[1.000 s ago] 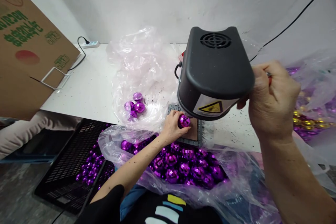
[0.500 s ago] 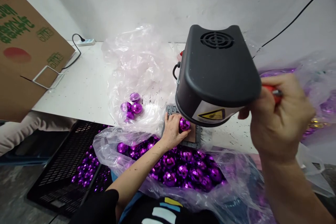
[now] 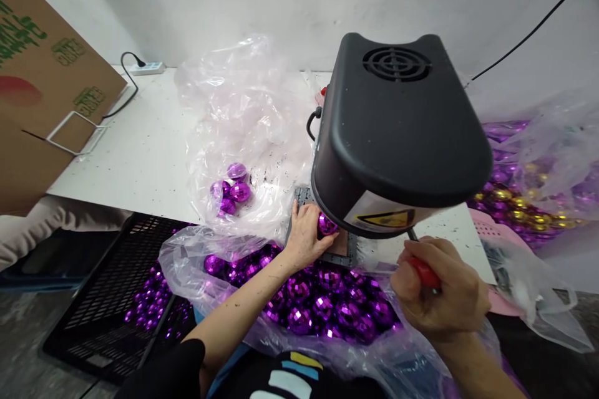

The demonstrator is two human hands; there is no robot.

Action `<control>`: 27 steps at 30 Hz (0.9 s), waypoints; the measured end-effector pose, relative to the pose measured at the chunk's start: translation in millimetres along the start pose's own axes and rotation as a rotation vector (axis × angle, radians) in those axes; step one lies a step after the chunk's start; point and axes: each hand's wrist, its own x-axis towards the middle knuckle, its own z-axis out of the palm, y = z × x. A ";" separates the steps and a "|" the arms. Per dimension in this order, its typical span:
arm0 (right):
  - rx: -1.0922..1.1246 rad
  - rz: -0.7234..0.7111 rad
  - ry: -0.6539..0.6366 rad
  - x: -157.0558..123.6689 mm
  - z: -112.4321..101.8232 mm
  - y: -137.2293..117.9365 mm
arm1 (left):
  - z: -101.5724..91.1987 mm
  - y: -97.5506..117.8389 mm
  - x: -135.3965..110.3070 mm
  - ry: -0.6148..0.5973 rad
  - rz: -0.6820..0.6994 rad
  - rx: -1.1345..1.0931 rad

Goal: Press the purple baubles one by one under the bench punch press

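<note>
My left hand (image 3: 305, 235) grips a purple faceted ball (image 3: 326, 224) and holds it on the small brown pad (image 3: 347, 242) under the black machine head (image 3: 397, 131). My right hand (image 3: 437, 290) is closed round a red-handled tool (image 3: 423, 271), low at the front right of the machine, its metal tip pointing up toward the pad. A clear plastic bag (image 3: 196, 255) on my lap holds several purple balls (image 3: 322, 305).
Another clear bag (image 3: 243, 118) on the white table (image 3: 145, 149) holds a few purple balls (image 3: 233, 182). A bag of gold and purple balls (image 3: 528, 199) lies at the right, over a pink basket (image 3: 491, 230). A cardboard box (image 3: 42, 87), power strip (image 3: 147, 67) and black crate (image 3: 116, 287) stand left.
My right hand with the red-handled tool has dropped from beside the machine head to below its front edge. My left hand has kept the ball on the pad.
</note>
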 end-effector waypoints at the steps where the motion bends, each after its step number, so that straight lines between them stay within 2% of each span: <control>1: -0.012 -0.008 0.001 -0.9 1.1 0.3 | -0.5 0.7 0.2 -0.002 0.000 0.005; 7: 0.001 -0.054 0.080 -14.0 15.3 8.4 | -2.8 4.9 0.1 -0.015 -0.010 0.063; 16: 0.072 -0.037 0.126 -28.8 29.0 13.1 | -1.4 2.1 -0.3 -0.011 -0.016 0.031; 21: 0.062 -0.041 0.093 -31.5 46.4 19.3 | -1.1 1.0 -0.3 -0.012 0.001 0.012; 24: 0.071 -0.040 0.053 -24.1 39.8 18.9 | -1.3 0.9 -0.9 -0.001 0.003 0.019; 27: 0.092 0.003 0.005 -3.3 15.8 12.4 | 0.2 0.7 0.0 -0.006 0.006 0.043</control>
